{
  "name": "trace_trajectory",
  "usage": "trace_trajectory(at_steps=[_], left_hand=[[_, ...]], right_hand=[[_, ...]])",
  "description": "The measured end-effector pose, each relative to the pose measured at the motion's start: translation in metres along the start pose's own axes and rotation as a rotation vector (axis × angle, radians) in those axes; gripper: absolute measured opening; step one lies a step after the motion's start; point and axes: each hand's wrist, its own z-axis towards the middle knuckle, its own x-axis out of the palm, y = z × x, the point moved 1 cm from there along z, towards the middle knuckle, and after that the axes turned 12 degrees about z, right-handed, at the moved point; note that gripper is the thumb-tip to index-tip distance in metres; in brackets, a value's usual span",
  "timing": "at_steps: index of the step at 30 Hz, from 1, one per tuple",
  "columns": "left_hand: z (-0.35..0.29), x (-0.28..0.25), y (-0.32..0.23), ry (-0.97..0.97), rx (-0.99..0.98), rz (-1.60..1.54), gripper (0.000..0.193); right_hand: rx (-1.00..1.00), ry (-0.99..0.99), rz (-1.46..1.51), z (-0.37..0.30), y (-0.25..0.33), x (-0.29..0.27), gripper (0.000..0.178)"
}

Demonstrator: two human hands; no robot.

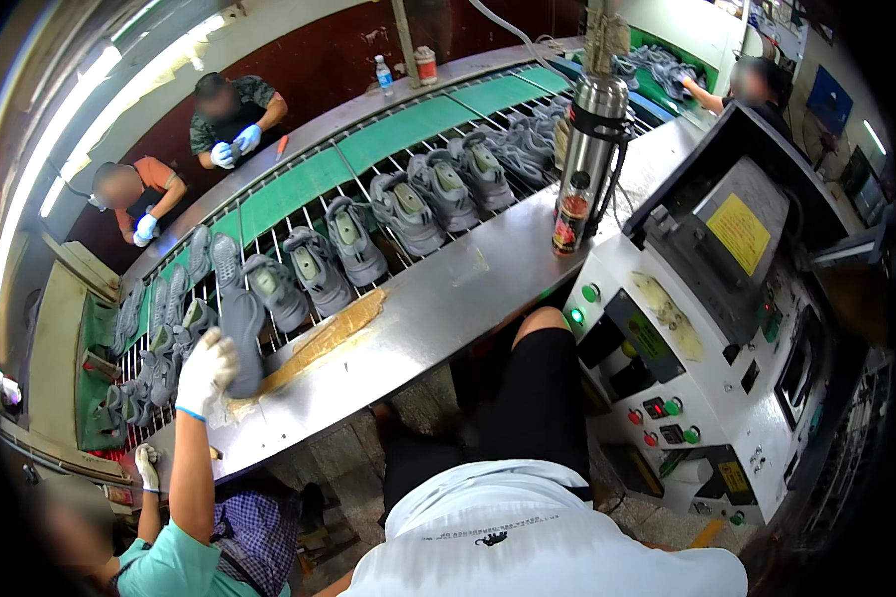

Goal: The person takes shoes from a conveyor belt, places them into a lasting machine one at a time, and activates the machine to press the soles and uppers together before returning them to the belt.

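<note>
Grey sports shoes (408, 209) lie in a slanting row on the roller track of a long conveyor (269, 224), toes toward the far side and open tops up, spaced apart, probably so each can be lifted off singly. Toward the conveyor's left end they crowd into a looser heap. At the near-left edge, where the rollers meet a steel ledge (448, 298), a co-worker's white-gloved hand (207, 370) is closed around one upturned shoe (241, 338), its dark sole facing the camera and its toe resting on the ledge, which seems to be so that the sole can be looked over. That co-worker's other gloved hand (147, 466) rests on the ledge's lower corner. A brown, glue-like smear (324, 338) runs along the ledge just beside the held shoe. The wearer's own hands do not show, so their state cannot be told; only a white shirt (528, 537) and a bent knee (543, 328) appear below the ledge's near edge. At the ledge's right end stands a tall steel flask (592, 139), upright and close to a white control machine (687, 328) with green and red buttons. Beyond the rollers runs a green belt (408, 124), and at the conveyor's far edge two people in blue gloves (234, 144) lean over it.
</note>
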Motion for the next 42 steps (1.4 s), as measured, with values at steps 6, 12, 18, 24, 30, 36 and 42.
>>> trace_trajectory(at_steps=[6,12,18,24,30,36,42], left_hand=[[-0.191,0.314,-0.099,0.800,-0.841,0.255,0.026],[0.018,0.249,-0.073,-0.346,-0.398,0.607,0.019],[0.149,0.195,-0.001,-0.043,-0.585,1.271,0.036],[0.163,0.169,0.100,0.250,-0.956,1.522,0.044],[0.188,0.129,0.049,0.450,-0.995,1.464,0.069],[0.131,0.050,-0.002,-0.208,-0.765,0.820,0.060],[-0.020,0.112,-0.031,-0.197,-0.419,-0.998,0.063]], right_hand=[[0.089,0.077,-0.353,-0.003,0.014,-0.005,0.024],[-0.632,-0.402,0.102,0.014,0.170,-0.067,0.013],[-0.934,-0.336,0.235,0.007,0.292,-0.040,0.007],[-1.068,-0.669,-0.135,0.008,0.323,0.001,0.006],[-1.021,-0.560,0.077,0.003,0.323,-0.021,0.007],[-1.034,-0.532,0.137,0.007,0.313,-0.026,0.007],[-0.982,-0.290,0.465,-0.006,0.294,-0.021,0.011]])
